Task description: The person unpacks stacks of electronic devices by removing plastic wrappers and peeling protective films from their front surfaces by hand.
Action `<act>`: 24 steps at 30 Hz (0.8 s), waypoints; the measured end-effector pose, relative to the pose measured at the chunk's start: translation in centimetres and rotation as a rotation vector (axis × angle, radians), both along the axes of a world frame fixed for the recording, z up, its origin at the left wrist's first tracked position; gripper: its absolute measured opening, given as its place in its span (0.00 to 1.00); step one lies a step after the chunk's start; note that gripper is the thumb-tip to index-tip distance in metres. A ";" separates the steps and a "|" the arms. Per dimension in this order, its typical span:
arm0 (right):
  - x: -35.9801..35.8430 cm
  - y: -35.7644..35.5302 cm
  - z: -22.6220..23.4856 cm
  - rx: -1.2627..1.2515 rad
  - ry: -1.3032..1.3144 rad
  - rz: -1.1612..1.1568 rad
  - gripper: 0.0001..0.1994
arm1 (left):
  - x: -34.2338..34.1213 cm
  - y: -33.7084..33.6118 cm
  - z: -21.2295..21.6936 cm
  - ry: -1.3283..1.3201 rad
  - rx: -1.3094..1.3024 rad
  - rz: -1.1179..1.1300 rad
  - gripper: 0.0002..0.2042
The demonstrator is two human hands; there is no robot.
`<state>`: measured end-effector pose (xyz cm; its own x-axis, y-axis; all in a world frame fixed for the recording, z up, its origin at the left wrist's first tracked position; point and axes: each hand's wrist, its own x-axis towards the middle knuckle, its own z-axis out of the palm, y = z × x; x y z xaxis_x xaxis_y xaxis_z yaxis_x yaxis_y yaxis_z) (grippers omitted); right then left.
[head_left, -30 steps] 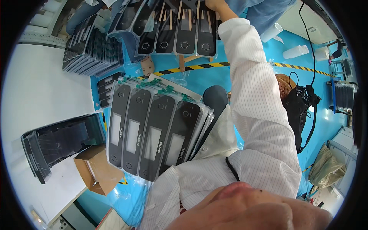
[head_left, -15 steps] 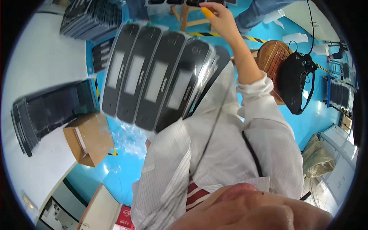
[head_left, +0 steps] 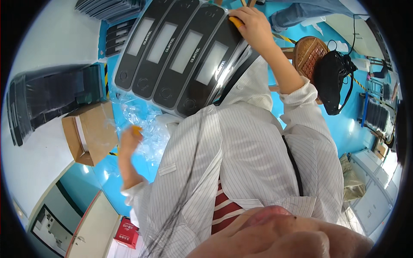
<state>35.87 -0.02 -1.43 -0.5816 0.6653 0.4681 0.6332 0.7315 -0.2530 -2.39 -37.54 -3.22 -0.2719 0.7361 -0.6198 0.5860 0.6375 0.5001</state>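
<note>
A stack of black panels (head_left: 180,49), each layer a row of strips with pale rectangular windows, lies tilted across my lap. Clear plastic film shows along its right side. My right hand (head_left: 254,26), with an orange finger cot, has its fingers closed on the stack's far right corner. My left hand (head_left: 130,142) is off the stack, to its near left. It also wears an orange finger cot, and motion blur hides how its fingers are set. Behind that hand lies crumpled clear plastic film (head_left: 148,129).
An open cardboard box (head_left: 92,133) stands at left beside a white table (head_left: 34,172) bearing dark panels (head_left: 56,94). More stacked panels (head_left: 109,8) sit far left. To the right are a brown woven stool (head_left: 309,53) and a black bag (head_left: 333,81). Another person's jeans-clad leg (head_left: 301,13) is beyond.
My right hand has come back from the dark panels at the far edge to the stack's corner. My left hand, hidden before, has swung out at left. The stack sits higher in view.
</note>
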 end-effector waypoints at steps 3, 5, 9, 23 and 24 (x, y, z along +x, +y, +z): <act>0.4 0.6 0.5 0.081 -0.041 0.085 0.19 | 2.4 8.8 8.7 -0.181 0.498 0.041 0.11; 0.5 1.1 0.7 0.118 -0.088 0.121 0.20 | 6.7 16.4 10.4 -0.086 0.808 -0.167 0.14; 0.5 1.9 0.4 0.252 -0.183 0.215 0.17 | 14.0 32.0 6.6 0.238 1.216 -0.495 0.13; 1.5 -8.8 2.9 -0.573 0.448 0.470 0.20 | 17.0 34.1 4.5 0.347 1.495 -0.892 0.09; 1.2 -8.1 3.7 -0.545 0.472 0.487 0.20 | 17.5 32.1 4.7 0.023 1.503 -0.799 0.10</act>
<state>37.09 -8.09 2.31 -0.6852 0.5947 0.4205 0.0220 0.5940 -0.8042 15.07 -5.47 1.51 0.4303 0.5739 0.6968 0.5177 -0.7892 0.3303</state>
